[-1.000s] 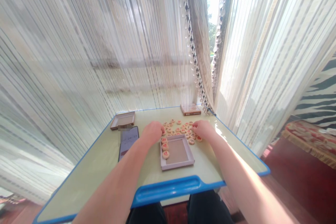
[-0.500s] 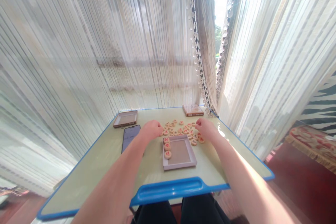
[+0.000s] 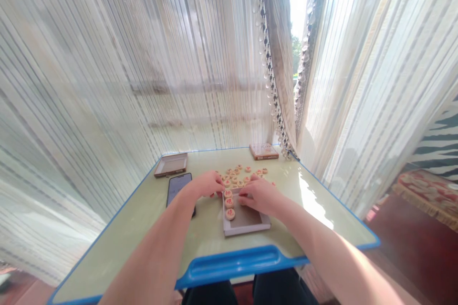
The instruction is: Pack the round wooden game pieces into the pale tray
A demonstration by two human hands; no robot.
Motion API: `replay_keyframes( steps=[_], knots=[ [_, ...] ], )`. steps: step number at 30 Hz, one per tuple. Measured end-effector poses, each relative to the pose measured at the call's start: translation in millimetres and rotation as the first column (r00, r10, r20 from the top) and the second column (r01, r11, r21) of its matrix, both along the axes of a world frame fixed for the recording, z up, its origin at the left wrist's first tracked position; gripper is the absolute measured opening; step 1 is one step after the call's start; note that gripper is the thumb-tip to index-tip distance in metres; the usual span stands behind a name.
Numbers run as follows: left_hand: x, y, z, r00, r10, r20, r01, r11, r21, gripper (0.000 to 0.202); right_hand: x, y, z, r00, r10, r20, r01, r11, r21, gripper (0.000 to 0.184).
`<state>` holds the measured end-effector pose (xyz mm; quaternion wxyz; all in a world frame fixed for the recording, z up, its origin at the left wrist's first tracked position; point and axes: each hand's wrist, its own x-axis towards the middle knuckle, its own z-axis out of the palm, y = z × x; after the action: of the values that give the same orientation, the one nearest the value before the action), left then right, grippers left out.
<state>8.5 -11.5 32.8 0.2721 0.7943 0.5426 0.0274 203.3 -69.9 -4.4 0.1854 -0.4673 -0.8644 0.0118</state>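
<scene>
A shallow open cardboard box (image 3: 246, 230) lies on the table in front of me. Three round xiangqi pieces with red characters, among them the nearest piece (image 3: 230, 214), form a column along its left wall. Over the box's upper part is my right hand (image 3: 260, 194), fingers bent together and pointing down; whatever they hold is hidden. My left hand (image 3: 210, 184) is closed by the box's far left corner, its fingertips low beside some pieces, and its grip is too small to make out. Behind the box, loose xiangqi pieces (image 3: 234, 179) lie scattered, partly covered by my hands.
A phone (image 3: 178, 185) lies left of my left forearm. An open box lid (image 3: 171, 165) sits at the far left corner, a closed flat box (image 3: 264, 151) at the far right. The table has a blue edge (image 3: 232, 261). Curtains (image 3: 200, 81) hang behind it.
My right hand has moved left and nearer, from the scattered pieces to above the box. My left hand has come slightly down towards the box's corner. The three boxed pieces keep their column.
</scene>
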Motion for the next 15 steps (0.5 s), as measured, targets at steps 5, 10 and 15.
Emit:
replay_keyframes(
  steps=[5,10,15],
  knots=[
    [-1.1,-3.9,3.9,0.997,0.071,0.018,-0.07,0.995,-0.065,0.021,10.3,-0.9,3.4,0.999,0.026,-0.041,-0.029,0.998,-0.057,0.017],
    [-0.6,-7.1,7.2,0.997,0.071,0.019,-0.069,0.994,-0.087,0.02,14.0,0.9,0.5,0.995,0.088,-0.054,-0.09,0.995,-0.051,0.017],
    [2.8,-9.1,6.4,0.995,0.097,0.018,-0.095,0.988,-0.119,0.022,13.1,6.4,-5.2,0.996,0.014,-0.09,-0.023,0.995,-0.094,0.015]
  ],
)
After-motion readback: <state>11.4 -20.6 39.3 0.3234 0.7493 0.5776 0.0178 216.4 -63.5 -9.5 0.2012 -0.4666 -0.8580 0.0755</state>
